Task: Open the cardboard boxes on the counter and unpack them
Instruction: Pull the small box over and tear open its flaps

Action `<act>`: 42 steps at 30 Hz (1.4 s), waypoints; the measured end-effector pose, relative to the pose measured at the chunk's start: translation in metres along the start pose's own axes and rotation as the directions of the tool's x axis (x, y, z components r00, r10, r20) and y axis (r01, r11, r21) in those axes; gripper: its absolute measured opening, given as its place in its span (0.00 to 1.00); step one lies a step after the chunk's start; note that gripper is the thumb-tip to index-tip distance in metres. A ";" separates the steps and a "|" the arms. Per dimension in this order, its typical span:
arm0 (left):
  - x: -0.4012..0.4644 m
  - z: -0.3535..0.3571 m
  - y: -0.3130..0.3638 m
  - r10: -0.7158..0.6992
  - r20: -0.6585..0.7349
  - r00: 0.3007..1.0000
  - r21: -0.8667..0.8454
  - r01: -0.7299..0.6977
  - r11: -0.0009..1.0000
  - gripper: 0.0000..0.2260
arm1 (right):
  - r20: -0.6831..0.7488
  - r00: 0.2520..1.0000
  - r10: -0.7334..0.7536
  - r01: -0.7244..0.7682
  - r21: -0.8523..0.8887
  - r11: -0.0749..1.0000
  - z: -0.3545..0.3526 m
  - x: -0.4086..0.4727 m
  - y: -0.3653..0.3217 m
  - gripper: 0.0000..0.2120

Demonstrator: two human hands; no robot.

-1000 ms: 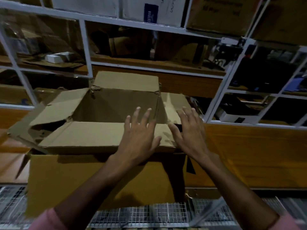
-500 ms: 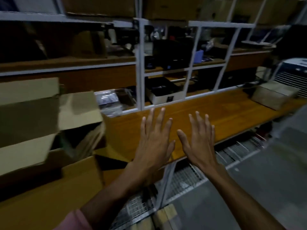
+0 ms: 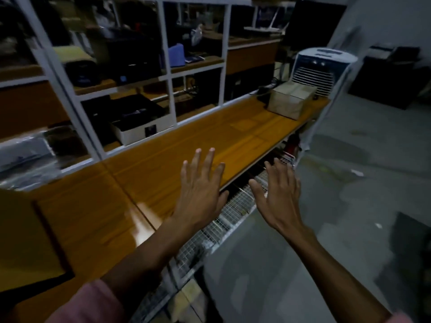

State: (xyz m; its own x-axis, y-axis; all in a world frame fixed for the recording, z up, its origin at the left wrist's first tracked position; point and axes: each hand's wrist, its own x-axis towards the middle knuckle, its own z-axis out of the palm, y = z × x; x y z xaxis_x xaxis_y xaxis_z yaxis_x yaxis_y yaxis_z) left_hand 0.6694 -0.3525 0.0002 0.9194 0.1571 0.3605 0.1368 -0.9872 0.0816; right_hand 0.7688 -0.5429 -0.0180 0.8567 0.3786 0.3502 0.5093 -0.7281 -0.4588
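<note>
A closed cardboard box (image 3: pixel 291 99) sits at the far right end of the wooden counter (image 3: pixel 182 148). Only a corner of the large opened cardboard box (image 3: pixel 25 238) shows at the left edge. My left hand (image 3: pixel 200 190) is held out over the counter's front edge with fingers straight and spread, holding nothing. Beside it, past the counter edge above the wire shelf, my right hand (image 3: pixel 277 194) is also spread and empty. Both hands are far from the closed box.
White shelving (image 3: pixel 168 61) with dark items runs behind the counter. A white tray of black items (image 3: pixel 137 127) sits in one bay. A white air cooler (image 3: pixel 319 68) stands behind the closed box. Wire mesh shelf (image 3: pixel 233 210) lies under the counter; grey floor to the right.
The view has swung right, away from the opened box, which has slid almost out of frame. Both hands left its flap and now hover spread above the counter edge.
</note>
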 end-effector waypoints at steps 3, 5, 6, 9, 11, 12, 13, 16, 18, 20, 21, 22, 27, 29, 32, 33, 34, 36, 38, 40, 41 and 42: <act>0.034 0.023 0.005 0.031 0.017 0.999 -0.027 -0.031 0.999 0.29 | 0.038 0.997 0.061 -0.060 -0.022 0.998 0.009 0.015 0.026 0.38; 0.061 0.039 0.009 0.045 0.024 0.999 -0.043 -0.044 0.998 0.30 | 0.024 0.997 0.070 -0.069 -0.033 0.997 0.013 0.030 0.044 0.38; 0.076 0.047 0.011 0.052 0.026 0.998 -0.048 -0.051 0.998 0.30 | 0.018 0.997 0.074 -0.074 -0.041 0.996 0.014 0.039 0.051 0.38; 0.125 0.076 0.016 0.085 0.006 0.996 -0.064 -0.084 0.994 0.30 | 0.009 0.996 0.087 -0.087 -0.075 0.993 0.023 0.071 0.077 0.38; 0.161 0.102 0.018 0.114 -0.029 0.993 -0.076 -0.116 0.990 0.30 | -0.010 0.996 0.092 -0.093 -0.088 0.992 0.034 0.095 0.096 0.38; 0.179 0.118 0.018 0.127 -0.048 0.991 -0.079 -0.130 0.988 0.30 | -0.032 0.996 0.088 -0.091 -0.094 0.991 0.042 0.109 0.106 0.38; 0.198 0.134 0.018 0.137 -0.064 0.989 -0.078 -0.142 0.987 0.30 | -0.062 0.995 0.081 -0.087 -0.098 0.991 0.051 0.126 0.117 0.38; 0.262 0.191 0.011 0.149 -0.122 0.981 -0.058 -0.157 0.986 0.33 | -0.159 0.987 0.027 -0.048 -0.132 0.990 0.090 0.192 0.158 0.39; 0.309 0.228 0.003 0.139 -0.152 0.979 -0.068 -0.150 0.986 0.34 | -0.206 0.979 -0.001 -0.035 -0.172 0.985 0.120 0.244 0.187 0.37; 0.350 0.254 -0.004 0.106 -0.150 0.983 -0.122 -0.124 0.985 0.33 | -0.217 0.976 0.026 -0.066 -0.179 0.982 0.143 0.288 0.210 0.35; 0.367 0.264 -0.006 0.092 -0.136 0.986 -0.154 -0.112 0.982 0.33 | -0.208 0.977 0.050 -0.087 -0.173 0.981 0.151 0.303 0.218 0.35; 0.381 0.272 -0.007 0.086 -0.116 0.990 -0.178 -0.106 0.978 0.32 | -0.193 0.979 0.066 -0.099 -0.170 0.980 0.157 0.314 0.225 0.35; 0.449 0.303 -0.007 0.120 -0.045 0.992 -0.224 -0.127 0.966 0.32 | -0.141 0.985 0.097 -0.121 -0.173 0.977 0.162 0.373 0.253 0.38; 0.471 0.319 -0.006 0.122 -0.025 0.992 -0.256 -0.125 0.959 0.32 | -0.139 0.985 0.099 -0.121 -0.166 0.979 0.170 0.400 0.265 0.38; 0.497 0.342 0.001 0.120 -0.005 0.993 -0.294 -0.116 0.949 0.32 | -0.136 0.986 0.099 -0.117 -0.128 0.985 0.186 0.431 0.284 0.36; 0.507 0.349 0.004 0.123 -0.003 0.992 -0.300 -0.118 0.947 0.31 | -0.135 0.986 0.100 -0.116 -0.115 0.987 0.189 0.441 0.292 0.36; 0.519 0.355 0.008 0.133 0.005 0.991 -0.298 -0.126 0.946 0.31 | -0.132 0.986 0.106 -0.120 -0.105 0.987 0.191 0.451 0.300 0.36; 0.546 0.371 0.018 0.156 0.041 0.987 -0.275 -0.139 0.951 0.31 | -0.141 0.982 0.127 -0.139 -0.078 0.987 0.192 0.473 0.318 0.36; 0.572 0.388 0.031 0.161 0.086 0.983 -0.258 -0.134 0.957 0.32 | -0.141 0.980 0.139 -0.148 -0.051 0.988 0.190 0.495 0.342 0.36; 0.600 0.403 0.040 0.163 0.106 0.981 -0.230 -0.135 0.964 0.32 | -0.120 0.985 0.127 -0.132 -0.031 0.991 0.187 0.527 0.367 0.36; 0.616 0.409 0.045 0.159 0.117 0.980 -0.210 -0.132 0.969 0.32 | -0.113 0.986 0.119 -0.123 -0.030 0.992 0.186 0.547 0.379 0.36; 0.632 0.414 0.050 0.145 0.126 0.981 -0.203 -0.117 0.972 0.32 | -0.109 0.988 0.112 -0.116 -0.027 0.993 0.184 0.567 0.391 0.36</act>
State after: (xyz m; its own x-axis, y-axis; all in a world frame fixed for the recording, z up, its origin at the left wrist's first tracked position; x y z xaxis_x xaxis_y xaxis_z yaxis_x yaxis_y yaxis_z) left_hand 1.4101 -0.3134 -0.1529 0.9686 0.0080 0.2485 -0.0499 -0.9729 0.2258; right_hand 1.4685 -0.5076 -0.1486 0.8946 0.2297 0.3834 0.4041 -0.7821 -0.4743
